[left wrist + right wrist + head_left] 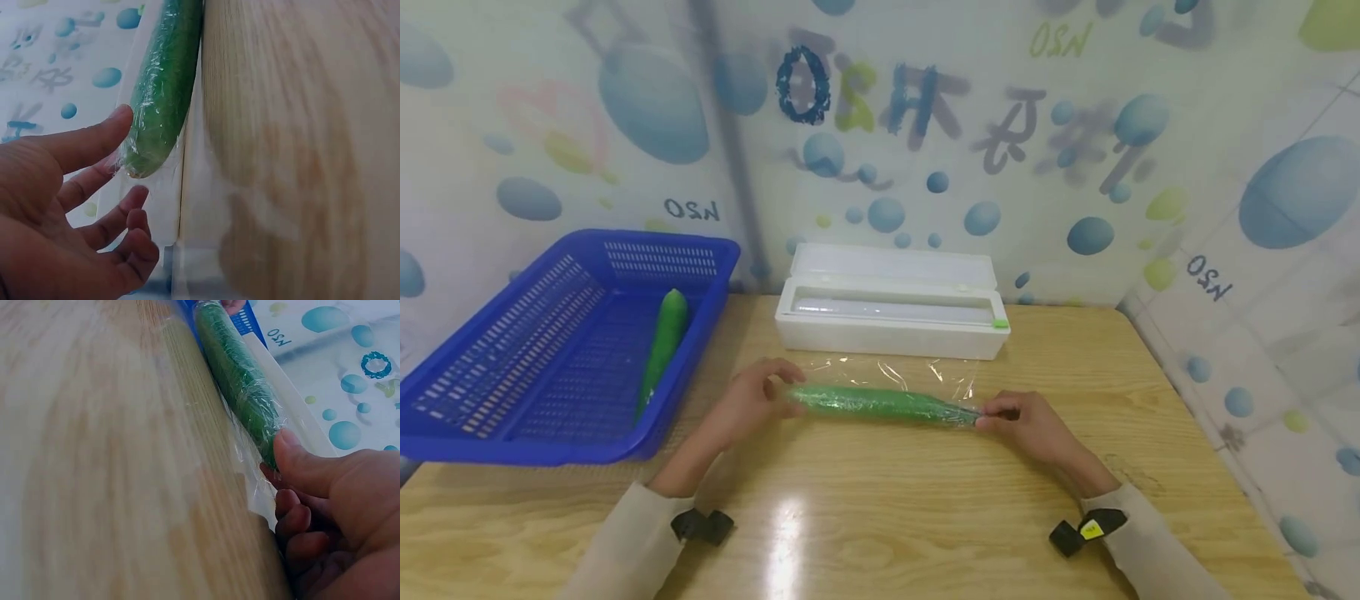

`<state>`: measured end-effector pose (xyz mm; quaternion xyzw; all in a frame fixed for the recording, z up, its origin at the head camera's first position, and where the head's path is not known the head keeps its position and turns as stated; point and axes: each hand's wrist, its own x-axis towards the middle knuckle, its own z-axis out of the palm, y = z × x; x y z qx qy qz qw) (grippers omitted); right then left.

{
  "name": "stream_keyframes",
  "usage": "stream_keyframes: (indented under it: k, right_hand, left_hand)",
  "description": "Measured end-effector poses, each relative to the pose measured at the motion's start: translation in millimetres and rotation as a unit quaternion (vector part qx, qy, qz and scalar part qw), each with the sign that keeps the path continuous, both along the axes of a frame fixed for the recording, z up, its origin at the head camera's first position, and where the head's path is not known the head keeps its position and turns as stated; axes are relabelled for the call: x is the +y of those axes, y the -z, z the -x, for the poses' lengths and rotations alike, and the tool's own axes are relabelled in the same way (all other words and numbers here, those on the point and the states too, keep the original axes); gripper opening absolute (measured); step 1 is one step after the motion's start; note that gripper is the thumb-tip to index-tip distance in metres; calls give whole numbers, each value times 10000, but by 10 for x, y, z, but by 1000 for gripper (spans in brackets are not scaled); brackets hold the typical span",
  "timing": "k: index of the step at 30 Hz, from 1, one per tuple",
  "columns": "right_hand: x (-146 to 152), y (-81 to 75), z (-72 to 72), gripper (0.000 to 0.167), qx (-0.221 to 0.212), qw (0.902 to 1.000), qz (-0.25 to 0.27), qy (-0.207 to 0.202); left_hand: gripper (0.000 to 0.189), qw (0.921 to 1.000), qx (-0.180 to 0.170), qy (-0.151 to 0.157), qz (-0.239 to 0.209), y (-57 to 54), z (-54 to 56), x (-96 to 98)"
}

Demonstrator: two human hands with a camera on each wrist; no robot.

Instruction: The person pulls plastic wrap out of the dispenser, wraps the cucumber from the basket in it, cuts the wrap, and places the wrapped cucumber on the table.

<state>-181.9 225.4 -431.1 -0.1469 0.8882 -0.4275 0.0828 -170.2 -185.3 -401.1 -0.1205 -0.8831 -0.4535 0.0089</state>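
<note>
A green cucumber [872, 403] lies crosswise over the table, wound in clear plastic film. At its left end, my left hand [758, 393] pinches the film-covered tip between thumb and index finger; the other fingers curl loosely below in the left wrist view. My right hand [1026, 423] pinches the narrow right end, thumb against the cucumber [240, 378] in the right wrist view. A loose sheet of cling film [932, 372] spreads behind the cucumber, toward the white box.
A white cling film box [891, 337] stands open at the back, a roll [887, 311] inside it. On the left sits a blue plastic basket [580, 450] with another cucumber [664, 343] in it. A patterned wall [880, 183] bounds the wooden table [925, 517].
</note>
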Motion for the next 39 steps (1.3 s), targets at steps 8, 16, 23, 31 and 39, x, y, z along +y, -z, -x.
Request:
stream_keyframes:
  k: [8,16,23,31,39]
  right_hand:
    - [20,-11,13,13,-152,9998,26,-102]
    - [30,-22,41,25,-65,9997,-181,-125]
    - [21,-52,26,28,-221,9993,-311,-52]
    - [18,-62,25,29,-128,9990,-376,-196]
    - [-4,-82,44,28,94,9978,-599,-274]
  left_hand:
    - [34,9992,335,-125,174,58,8,5]
    - [27,9995,178,-210,131,28,8,11]
    - [26,9991,-41,-92,406,-28,-14,8]
    - [33,9990,-177,33,417,-28,-12,-2]
    - [26,9973,165,149,703,15,17,-22]
